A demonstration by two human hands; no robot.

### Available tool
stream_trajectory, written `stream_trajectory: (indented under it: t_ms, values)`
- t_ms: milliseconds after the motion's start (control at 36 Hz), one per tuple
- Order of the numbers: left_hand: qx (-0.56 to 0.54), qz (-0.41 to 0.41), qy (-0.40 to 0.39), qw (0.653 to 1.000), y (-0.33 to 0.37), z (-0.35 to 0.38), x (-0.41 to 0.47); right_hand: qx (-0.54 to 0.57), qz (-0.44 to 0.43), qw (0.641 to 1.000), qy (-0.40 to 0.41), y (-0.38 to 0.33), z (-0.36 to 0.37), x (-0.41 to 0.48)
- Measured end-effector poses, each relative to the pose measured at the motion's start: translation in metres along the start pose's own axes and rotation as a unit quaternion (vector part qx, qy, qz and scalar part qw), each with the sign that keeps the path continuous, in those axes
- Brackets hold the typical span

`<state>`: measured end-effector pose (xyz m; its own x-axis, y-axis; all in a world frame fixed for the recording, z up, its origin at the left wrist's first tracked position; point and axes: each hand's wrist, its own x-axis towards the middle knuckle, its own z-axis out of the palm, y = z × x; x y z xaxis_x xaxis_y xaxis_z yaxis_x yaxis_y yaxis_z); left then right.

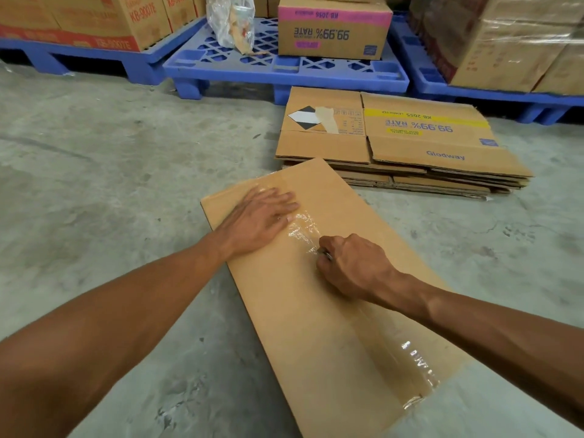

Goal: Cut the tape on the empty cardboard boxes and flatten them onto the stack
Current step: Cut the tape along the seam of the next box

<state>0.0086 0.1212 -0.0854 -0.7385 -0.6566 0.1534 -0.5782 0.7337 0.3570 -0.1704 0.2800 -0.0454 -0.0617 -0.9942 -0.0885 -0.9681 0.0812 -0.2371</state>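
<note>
Pressing the left hand [259,216] flat on the cardboard box [316,327], fingers straight, towards its far end. Gripping a small cutter [327,255] in the right hand [350,267], fist curled tight around it, only the metal tip showing. Setting that tip on the clear tape [301,229] along the box's middle seam, wrinkled film right beside the left fingertips. Holding the box down on the concrete floor [110,184]. Spotting the stack [410,147] of flattened boxes just beyond the box's far corner, and farther beyond, a blue pallet [284,74] carrying a pink-banded carton [331,33] and a plastic bag [232,20].
</note>
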Motion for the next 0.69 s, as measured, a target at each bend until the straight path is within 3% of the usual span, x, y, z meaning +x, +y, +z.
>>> stream_trajectory:
  t_ms: [111,278,361,500,694]
  values:
    - [-0.057,0.057,0.015,0.997,0.011,0.006,-0.010,-0.011,-0.005,1.000,0.022,0.003,0.003,-0.009]
    - [-0.033,0.119,-0.078,0.989,0.006,0.005,-0.018,-0.009,-0.010,1.000,0.019,0.002,0.003,-0.004]
    - [0.000,0.105,-0.084,0.991,-0.003,0.001,-0.015,-0.013,-0.010,1.000,0.014,-0.001,-0.002,0.005]
    - [-0.002,0.035,-0.016,0.999,-0.015,-0.004,-0.010,-0.026,-0.006,0.999,-0.046,-0.008,-0.017,0.032]
    - [0.002,0.026,0.005,1.000,-0.013,-0.005,-0.012,-0.038,-0.003,0.995,-0.096,0.000,-0.026,0.013]
